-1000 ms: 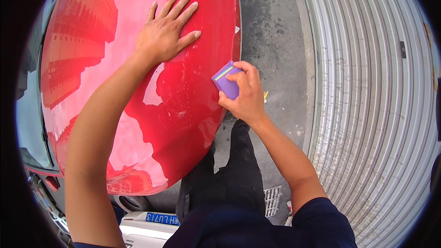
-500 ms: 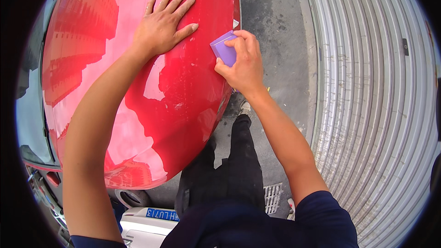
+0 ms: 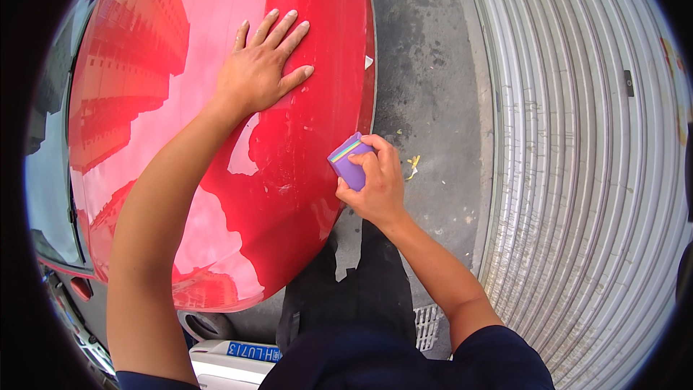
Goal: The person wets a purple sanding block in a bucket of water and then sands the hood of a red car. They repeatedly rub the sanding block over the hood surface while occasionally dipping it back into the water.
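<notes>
A glossy red car hood [image 3: 303, 130] spreads across the left and middle, with buildings mirrored in its wet-looking surface. My left hand [image 3: 258, 76] rests flat on it, fingers spread, holding nothing. At the hood's right edge, nearer to me, my right hand [image 3: 382, 184] pinches a flat purple squeegee [image 3: 349, 170] with coloured stripes near its far end. The squeegee lies against the red edge; its exact contact line is hard to see. A small white scrap [image 3: 369, 62] sticks out at the hood's edge, farther away.
A ribbed metal shutter [image 3: 577, 173] stands along the right, past a strip of grey ground [image 3: 440, 101]. Yellow scraps [image 3: 413, 166] lie on that ground. The windshield [image 3: 58, 166] is at far left. A white car [image 3: 224, 368] and a floor grate [image 3: 427, 325] are close by my legs.
My right hand has drawn the squeegee toward me along the hood's right edge. My left hand stays on the same part of the hood; the whole view has shifted slightly.
</notes>
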`<control>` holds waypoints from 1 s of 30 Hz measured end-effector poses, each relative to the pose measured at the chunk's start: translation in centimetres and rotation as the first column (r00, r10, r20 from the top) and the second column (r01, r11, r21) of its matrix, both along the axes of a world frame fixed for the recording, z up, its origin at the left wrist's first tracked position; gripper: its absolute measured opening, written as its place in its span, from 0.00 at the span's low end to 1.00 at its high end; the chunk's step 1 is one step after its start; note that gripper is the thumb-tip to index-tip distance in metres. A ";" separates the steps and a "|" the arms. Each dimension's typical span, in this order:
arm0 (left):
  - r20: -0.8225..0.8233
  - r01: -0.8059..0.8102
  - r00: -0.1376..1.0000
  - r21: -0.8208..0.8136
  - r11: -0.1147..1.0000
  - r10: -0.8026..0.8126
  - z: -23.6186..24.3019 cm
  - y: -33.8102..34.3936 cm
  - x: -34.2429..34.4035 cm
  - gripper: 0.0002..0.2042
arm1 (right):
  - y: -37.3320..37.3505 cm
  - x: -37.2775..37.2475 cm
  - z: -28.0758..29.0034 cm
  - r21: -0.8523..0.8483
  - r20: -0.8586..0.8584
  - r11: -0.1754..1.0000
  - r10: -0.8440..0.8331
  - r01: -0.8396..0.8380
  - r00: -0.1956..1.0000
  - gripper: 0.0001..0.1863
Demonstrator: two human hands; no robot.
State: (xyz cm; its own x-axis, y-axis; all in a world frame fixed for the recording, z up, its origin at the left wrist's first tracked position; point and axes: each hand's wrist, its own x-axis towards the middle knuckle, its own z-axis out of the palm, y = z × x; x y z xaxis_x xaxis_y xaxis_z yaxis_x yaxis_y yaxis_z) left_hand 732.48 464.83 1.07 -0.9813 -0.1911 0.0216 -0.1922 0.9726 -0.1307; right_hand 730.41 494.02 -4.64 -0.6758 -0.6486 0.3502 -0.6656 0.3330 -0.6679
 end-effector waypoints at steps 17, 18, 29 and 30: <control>0.022 -0.005 1.000 0.080 0.997 0.003 0.5 -0.7 -0.7 0.40 | -3.8 -3.9 1.6 0.018 -0.026 0.998 -0.063 0.063 0.998 0.24; 0.027 -0.006 1.000 0.096 0.995 0.003 0.6 -0.3 -0.2 0.40 | -3.1 -2.9 1.4 -0.055 -0.077 0.998 -0.028 0.023 0.997 0.23; 0.085 -0.040 0.996 0.138 0.990 0.028 1.1 -0.1 -0.3 0.40 | -16.5 -22.6 1.7 0.039 -0.017 0.998 -0.044 0.045 0.999 0.24; 0.141 -0.060 0.989 0.143 0.988 0.039 1.0 -0.6 -1.1 0.40 | -17.6 -24.2 1.8 0.109 0.045 0.993 -0.041 0.036 0.998 0.24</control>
State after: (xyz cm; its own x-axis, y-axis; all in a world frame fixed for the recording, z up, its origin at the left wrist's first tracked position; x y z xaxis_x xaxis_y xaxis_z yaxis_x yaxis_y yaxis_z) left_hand 731.39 464.18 2.09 -0.9623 -0.2305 -0.1446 -0.2306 0.9729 -0.0160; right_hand 706.23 476.38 -2.82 -0.7153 -0.6537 0.2473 -0.6197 0.4297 -0.6568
